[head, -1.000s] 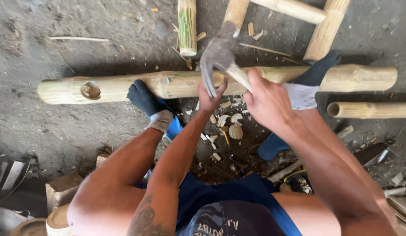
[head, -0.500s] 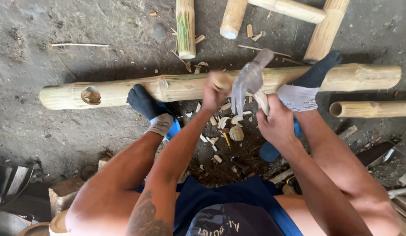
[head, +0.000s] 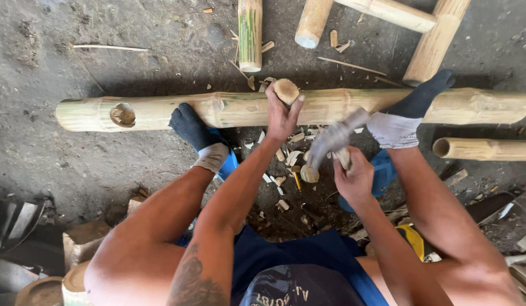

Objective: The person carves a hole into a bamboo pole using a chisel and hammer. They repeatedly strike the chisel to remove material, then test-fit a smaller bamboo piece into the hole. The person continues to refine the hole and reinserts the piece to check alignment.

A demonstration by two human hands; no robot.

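A long pale bamboo pole (head: 331, 106) lies across the rough grey ground, pinned by two socked feet. The left hand (head: 281, 116) closes around a round wooden plug (head: 286, 90) set on the pole's top. At four o'clock from it, the right hand (head: 353, 178) grips a blurred hammer (head: 334, 139). Wood chips (head: 285, 158) litter the ground below; more bamboo poles (head: 250, 34) lie at twelve o'clock.

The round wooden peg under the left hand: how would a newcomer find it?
Start at the long pale bamboo pole lying across the grey ground, pinned by two socked feet. Near its middle, the left hand grips a short round wooden peg on the pole's top. Unlike the scattered flat chips, it is a stubby cylinder with a rounded end face.
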